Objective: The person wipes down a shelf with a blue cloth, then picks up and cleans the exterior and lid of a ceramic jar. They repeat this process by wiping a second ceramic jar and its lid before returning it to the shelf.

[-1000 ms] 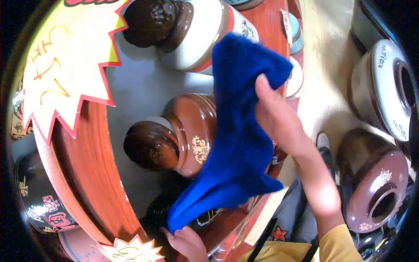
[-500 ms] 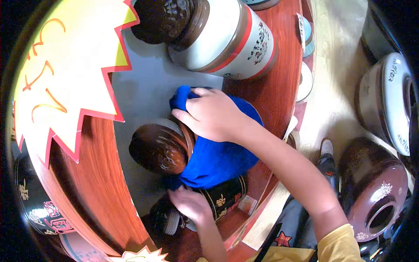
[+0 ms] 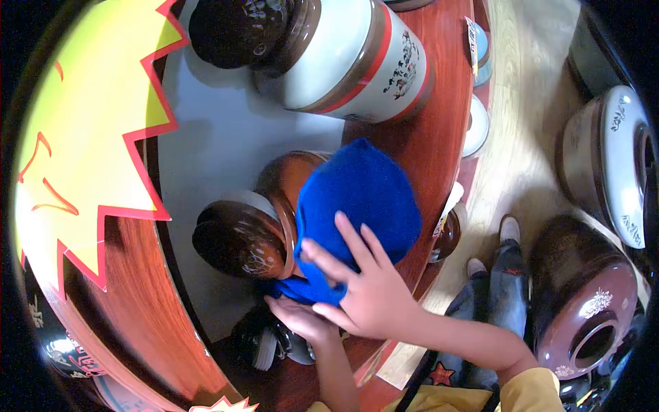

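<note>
A blue cloth (image 3: pixel 360 189) lies over the right part of a brown glazed jar (image 3: pixel 285 175), whose dark, patterned lid end (image 3: pixel 240 237) points left. My right hand (image 3: pixel 377 292) rests on the lower part of the cloth with its fingers spread. Below the jar, my left hand (image 3: pixel 302 319) is palm up with its fingers extended, touching the cloth's lower edge. The jar's right side is hidden under the cloth.
Above stands a large white and brown jar (image 3: pixel 343 62) on the red wooden shelf (image 3: pixel 443 89). A yellow jagged sign (image 3: pixel 103 117) fills the left. Black jars sit beside my left hand. More jars, including a maroon one (image 3: pixel 583 295), stand at right.
My right hand has let go of the cloth's upper end and moved down, its fingers now spread. The cloth has shifted right, uncovering the jar's upper side. My left hand has turned palm up.
</note>
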Available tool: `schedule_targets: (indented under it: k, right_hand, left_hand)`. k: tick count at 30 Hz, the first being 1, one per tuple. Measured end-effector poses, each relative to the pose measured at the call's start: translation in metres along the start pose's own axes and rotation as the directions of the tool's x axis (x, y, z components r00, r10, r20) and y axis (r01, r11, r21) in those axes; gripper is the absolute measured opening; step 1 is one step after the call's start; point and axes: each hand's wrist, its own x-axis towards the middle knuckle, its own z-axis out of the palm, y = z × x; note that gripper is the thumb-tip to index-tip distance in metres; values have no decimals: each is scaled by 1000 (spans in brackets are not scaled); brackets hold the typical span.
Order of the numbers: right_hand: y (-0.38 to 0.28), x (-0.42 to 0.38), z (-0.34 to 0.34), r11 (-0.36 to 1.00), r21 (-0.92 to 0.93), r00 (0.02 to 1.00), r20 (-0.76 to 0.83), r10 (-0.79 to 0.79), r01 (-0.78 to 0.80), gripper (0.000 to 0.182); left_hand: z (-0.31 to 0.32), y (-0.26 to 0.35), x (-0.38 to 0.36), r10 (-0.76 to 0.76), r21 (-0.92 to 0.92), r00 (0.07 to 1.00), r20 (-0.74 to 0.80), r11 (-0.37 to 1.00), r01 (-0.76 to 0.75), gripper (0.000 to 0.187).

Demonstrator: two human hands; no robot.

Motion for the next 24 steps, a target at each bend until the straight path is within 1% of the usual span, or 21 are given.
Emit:
schedule_targets:
  k: [1,2,3,5,6,7,8,9,11,12,13,14,15,17,18,19,20,21,23,24]
  right_hand:
    - [-1,-10,11,1000,6,1000,-31,-3,3,43]
    - [-1,-18,17,1000,14,999,-25,-25,25,51]
    - [0,-23,23,998,15,998,-14,-59,59,53]
    - [4,-27,28,994,84,996,42,-73,69,49]
    - [9,-27,24,994,83,997,39,-73,70,49]
    - [17,-26,18,989,93,990,68,-122,115,48]
    - [25,-23,12,981,106,980,98,-171,160,47]
    - [29,-19,8,974,141,979,76,-187,175,49]
    - [35,-12,-5,979,96,981,62,-185,178,53]
    - [41,-8,-7,984,57,984,45,-170,167,59]
    - [48,-4,-6,986,-14,986,12,-167,168,60]
    - [52,3,-8,988,-34,989,-16,-150,149,56]
    - [56,11,-8,990,-52,990,-46,-132,130,53]
    - [70,26,-1,988,57,978,-161,-133,143,46]
    - [77,33,1,982,123,973,-201,-114,141,42]
    - [82,42,2,977,188,974,-218,-58,100,38]
    - [85,49,2,951,310,973,-221,70,2,34]
    - [87,55,1,899,428,959,-207,195,-91,30]
    - [110,58,7,840,517,966,-90,244,-164,27]
    - [120,54,15,941,303,957,-195,216,-150,26]
  left_hand:
    - [3,2,-2,6,60,1000,-29,998,-4,59]
    - [11,3,-1,40,123,973,-227,992,-12,59]
    - [2,1,5,46,106,973,-226,994,-22,55]
    - [-38,-5,20,40,138,989,-145,990,-20,49]
    - [-25,-4,12,60,77,992,-107,996,-52,47]
    - [-10,-3,1,81,14,994,-72,997,-81,44]
    - [-8,-3,-1,143,53,989,-30,989,-141,42]
    - [-19,-3,1,69,15,996,48,997,-70,36]
    - [-29,-7,-1,173,1,977,125,985,-174,28]
    - [-30,-6,-2,173,3,977,123,985,-175,28]
    - [-31,-6,-3,202,140,975,96,967,-214,27]
    - [-32,-6,-5,234,277,970,73,929,-245,28]
    - [-31,-6,-7,234,280,970,71,928,-244,28]
    - [-24,-8,-10,288,321,957,-23,909,-265,32]
    - [-20,-9,-10,288,324,957,-25,908,-265,32]
    - [-16,-10,-9,314,323,949,11,898,-300,31]
    - [-14,-11,-10,339,321,940,46,886,-335,31]
    - [-13,-10,-12,339,323,940,44,885,-334,31]
    - [-12,-9,-14,314,328,945,89,887,-325,33]
    - [-14,-11,-13,314,328,945,89,887,-326,33]
